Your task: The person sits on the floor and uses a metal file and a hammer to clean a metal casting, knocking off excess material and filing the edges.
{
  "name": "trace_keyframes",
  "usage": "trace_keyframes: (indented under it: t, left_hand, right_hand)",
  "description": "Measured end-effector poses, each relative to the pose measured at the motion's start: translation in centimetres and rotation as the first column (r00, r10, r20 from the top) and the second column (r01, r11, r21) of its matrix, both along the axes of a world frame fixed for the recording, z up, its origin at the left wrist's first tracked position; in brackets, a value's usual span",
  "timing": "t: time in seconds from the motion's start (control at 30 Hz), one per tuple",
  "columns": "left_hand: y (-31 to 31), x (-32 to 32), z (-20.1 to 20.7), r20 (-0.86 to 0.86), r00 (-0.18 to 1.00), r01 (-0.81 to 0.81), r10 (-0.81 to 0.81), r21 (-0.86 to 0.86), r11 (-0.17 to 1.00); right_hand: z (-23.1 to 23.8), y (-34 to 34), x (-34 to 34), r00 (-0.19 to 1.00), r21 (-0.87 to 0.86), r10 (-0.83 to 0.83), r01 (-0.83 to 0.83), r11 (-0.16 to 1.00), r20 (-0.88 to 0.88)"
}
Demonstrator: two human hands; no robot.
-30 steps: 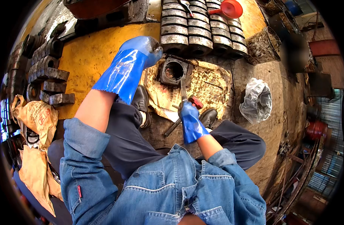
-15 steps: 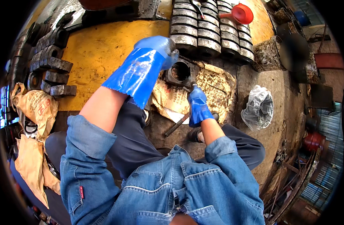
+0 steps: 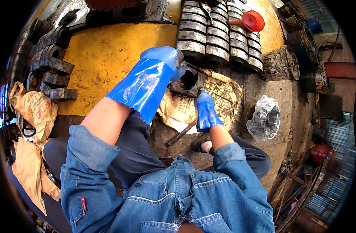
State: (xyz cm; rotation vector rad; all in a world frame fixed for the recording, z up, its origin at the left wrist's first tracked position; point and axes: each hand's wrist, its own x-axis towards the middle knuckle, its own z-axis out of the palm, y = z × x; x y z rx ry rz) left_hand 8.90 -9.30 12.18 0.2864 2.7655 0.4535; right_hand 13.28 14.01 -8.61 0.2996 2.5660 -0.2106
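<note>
Between my hands stands a dark metal block [image 3: 200, 79] with a round hole, on a stained, flattened paper sack [image 3: 224, 91]. My left hand [image 3: 166, 60], in a long blue rubber glove, is at the block's upper left edge. Its fingers are curled, and the glove's back hides what they grip. My right hand [image 3: 206, 108], in a matching glove, is closed close to the block's lower right corner. A small dark tip shows above it, but what it holds is mostly hidden. A dark tool handle [image 3: 181, 134] lies slanting down-left from beside that glove.
Stacked metal blocks [image 3: 191, 37] stand in rows beyond, bearing a red funnel [image 3: 253, 21] and a brush [image 3: 207, 11]. More blocks [image 3: 55, 79] sit left on the yellow surface [image 3: 108, 50]. A clear plastic bag [image 3: 264, 118] and a grimy bucket [image 3: 279, 64] are right; torn paper bags [image 3: 36, 108] lie left.
My view has shifted slightly, so the block and stacks sit a little lower in the picture. Both hands stay by the block in nearly the same pose.
</note>
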Motion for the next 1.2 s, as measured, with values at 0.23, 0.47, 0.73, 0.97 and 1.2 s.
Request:
trace_keyframes:
  t: [0.23, 0.47, 0.73, 0.97, 1.2]
  left_hand:
    - [-0.4, -0.1, 0.2, 0.001, 1.0, 0.007, -0.007, -0.002, 1.0]
    - [-1.5, -1.1, -0.8, -0.045, 0.999, -0.029, 0.029, -0.004, 1.0]
    - [-1.0, -2.5, -3.1, 0.043, 0.987, 0.162, -0.156, -0.232, 0.959]
    - [2.6, -3.8, -3.6, 0.141, 0.989, 0.092, -0.05, -0.31, 0.946]
    - [1.5, -4.3, -5.5, 0.147, 0.988, 0.064, -0.039, -0.17, 0.983]
  right_hand:
    - [-2.3, -0.2, 0.8, 1.0, 0.033, -0.019, 0.019, 0.999, 0.008]
    - [-2.0, 7.3, -6.7, 0.954, -0.499, -0.175, 0.031, 0.866, -0.244]
    - [-3.6, 4.9, -12.3, 0.946, -0.232, 0.282, -0.313, 0.921, -0.159]
    - [-0.2, 5.6, -14.6, 0.889, 0.087, 0.459, -0.457, 0.885, -0.005]
    - [-1.9, 5.4, -14.8, 0.926, 0.038, 0.378, -0.378, 0.925, 0.014]
